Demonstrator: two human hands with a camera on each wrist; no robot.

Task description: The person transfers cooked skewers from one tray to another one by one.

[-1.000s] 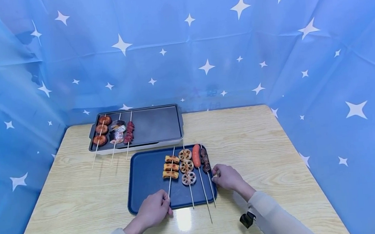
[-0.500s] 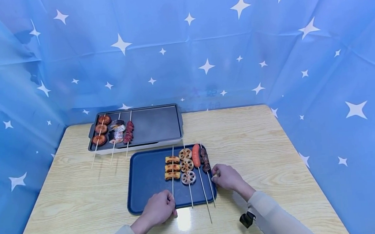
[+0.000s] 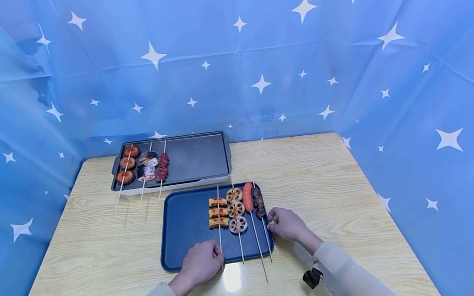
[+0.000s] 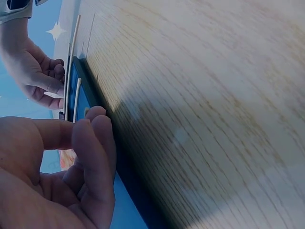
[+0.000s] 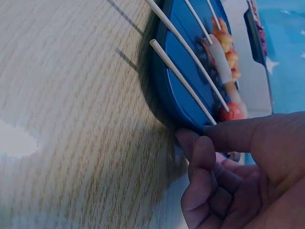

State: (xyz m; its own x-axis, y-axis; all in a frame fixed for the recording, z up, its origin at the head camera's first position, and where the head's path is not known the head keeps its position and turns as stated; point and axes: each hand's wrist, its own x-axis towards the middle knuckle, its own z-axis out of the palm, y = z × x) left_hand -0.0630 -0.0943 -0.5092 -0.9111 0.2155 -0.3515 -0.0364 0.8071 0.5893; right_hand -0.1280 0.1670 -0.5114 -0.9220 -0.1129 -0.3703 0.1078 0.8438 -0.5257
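My left hand (image 3: 202, 262) pinches the stick end of a skewer of browned yellow pieces (image 3: 218, 212) at the front rim of a blue tray (image 3: 187, 231). In the left wrist view the thumb and fingers of this left hand (image 4: 90, 157) hide the stick's end. My right hand (image 3: 288, 224) grips the tray's right edge between thumb and curled fingers, as the right hand (image 5: 228, 176) shows in the right wrist view. To the right of the yellow skewer lie a lotus root skewer (image 3: 236, 210), a sausage skewer (image 3: 247, 197) and a dark meat skewer (image 3: 259, 203).
A dark griddle (image 3: 198, 158) stands behind the tray. On its left side lie a skewer of round brown slices (image 3: 125, 177), a fish skewer (image 3: 147, 170) and a red meat skewer (image 3: 162, 167). Several sticks overhang the front edges. A starry blue curtain (image 3: 214, 75) surrounds the wooden table (image 3: 306, 175).
My left hand has shifted slightly right with the yellow-piece skewer, which now lies straighter and closer to the lotus root skewer. The right hand has stayed at the tray's edge.
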